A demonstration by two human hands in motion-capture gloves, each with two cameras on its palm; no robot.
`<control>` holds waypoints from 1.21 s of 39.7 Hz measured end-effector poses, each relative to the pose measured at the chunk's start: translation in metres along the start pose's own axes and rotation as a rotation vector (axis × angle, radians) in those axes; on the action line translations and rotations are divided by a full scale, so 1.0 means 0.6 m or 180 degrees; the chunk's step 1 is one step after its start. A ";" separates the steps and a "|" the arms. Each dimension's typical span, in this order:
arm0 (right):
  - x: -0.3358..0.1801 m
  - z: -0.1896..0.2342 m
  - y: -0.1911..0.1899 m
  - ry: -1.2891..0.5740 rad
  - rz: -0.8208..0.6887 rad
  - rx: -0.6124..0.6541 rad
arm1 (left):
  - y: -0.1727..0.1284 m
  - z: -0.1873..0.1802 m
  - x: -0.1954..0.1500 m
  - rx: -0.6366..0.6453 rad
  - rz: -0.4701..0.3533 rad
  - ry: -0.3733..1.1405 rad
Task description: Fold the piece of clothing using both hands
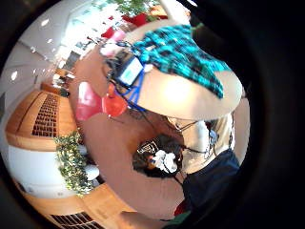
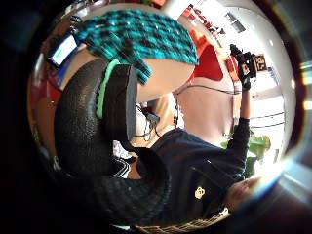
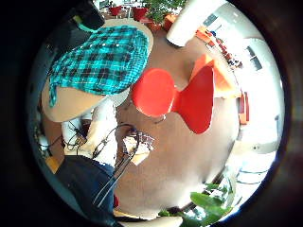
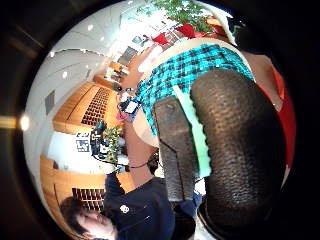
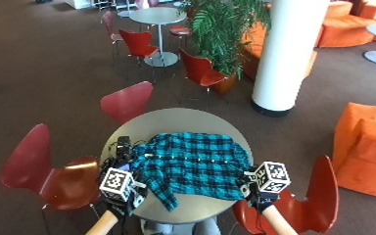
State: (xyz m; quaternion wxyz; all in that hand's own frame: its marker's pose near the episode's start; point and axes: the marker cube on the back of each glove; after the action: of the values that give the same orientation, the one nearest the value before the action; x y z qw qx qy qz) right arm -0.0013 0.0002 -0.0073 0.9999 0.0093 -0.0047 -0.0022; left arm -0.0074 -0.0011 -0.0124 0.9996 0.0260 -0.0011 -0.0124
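Neither grip, left hand [image 5: 119,188] or right hand [image 5: 263,183], shows its fingers clearly; each should pinch a shirt [image 5: 191,164] edge evenly on the worktop [image 5: 175,120].

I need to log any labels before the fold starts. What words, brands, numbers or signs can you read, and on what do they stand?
None can be read.
Shirt: teal and black check, no visible label.
Device with a lit screen on the table: screen too blurred to read.
Person's dark top, small pale emblem: too small to read.
Left hand and right hand: no legible text.
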 end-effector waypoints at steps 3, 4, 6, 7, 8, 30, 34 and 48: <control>-0.001 -0.017 0.000 0.0032 0.0008 0.0049 | -0.006 -0.022 -0.014 0.0127 -0.0086 -0.0033; -0.002 -0.023 -0.001 0.0040 0.0014 0.0059 | -0.010 -0.029 -0.021 0.0158 -0.0122 -0.0056; -0.002 -0.029 -0.008 0.0022 0.0017 0.0044 | -0.021 -0.035 -0.032 0.0162 -0.0174 -0.0109; -0.002 -0.030 -0.012 0.0000 0.0010 0.0022 | -0.026 -0.035 -0.036 0.0137 -0.0191 -0.0132; -0.002 -0.030 -0.016 -0.0021 -0.0001 -0.0008 | -0.029 -0.034 -0.038 0.0097 -0.0207 -0.0149; -0.058 -0.024 0.004 0.0354 -0.0256 -0.0401 | -0.022 0.021 0.061 -0.0364 0.0155 0.0218; -0.060 -0.023 0.023 0.0472 -0.0242 -0.0541 | -0.010 0.021 0.103 -0.0383 0.0335 0.0173; -0.079 -0.068 0.017 0.0668 -0.0206 -0.0519 | -0.046 -0.001 0.132 -0.0293 0.0401 -0.0183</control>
State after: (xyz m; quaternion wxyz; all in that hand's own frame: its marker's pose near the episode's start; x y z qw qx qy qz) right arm -0.0482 0.0110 -0.0486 0.9918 -0.0717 0.1004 -0.0338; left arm 0.0712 -0.0304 -0.0140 0.9981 -0.0206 -0.0309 0.0497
